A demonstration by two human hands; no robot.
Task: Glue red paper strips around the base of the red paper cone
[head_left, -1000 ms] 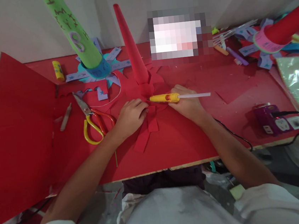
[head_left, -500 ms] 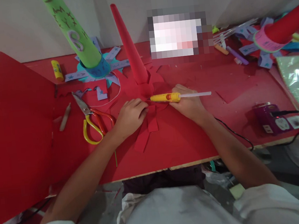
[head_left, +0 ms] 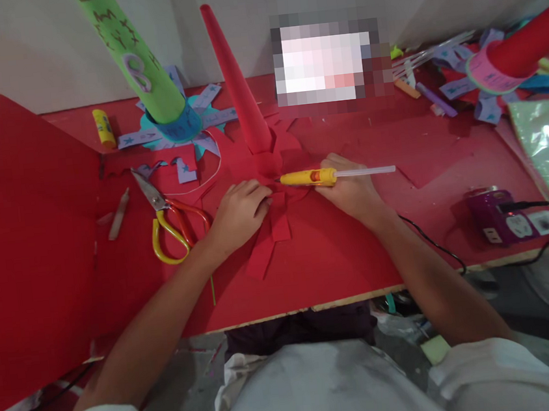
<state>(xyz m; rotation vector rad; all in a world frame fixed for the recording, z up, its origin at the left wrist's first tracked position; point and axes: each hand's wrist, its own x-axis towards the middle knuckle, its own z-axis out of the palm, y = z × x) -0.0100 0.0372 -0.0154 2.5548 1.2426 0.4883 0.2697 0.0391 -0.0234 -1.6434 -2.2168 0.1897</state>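
My right hand is wrapped round a yellow glue gun, with a clear glue stick jutting from its back end. The gun's nozzle points left, close to the base of a tall red paper cone. Around that base lie red paper pieces, and a red strip hangs toward the front. My left hand rests beside the strips with its fingers bent together at the paper; what is under its fingertips is hidden.
Scissors with yellow and red handles lie left of my left hand. Behind are a green paper tube and a glue stick tube. A red board stands at left, a purple power adapter at right.
My right hand and the glue gun have shifted slightly to the right, so the nozzle is a little farther from my left fingers. My left hand has stayed in place.
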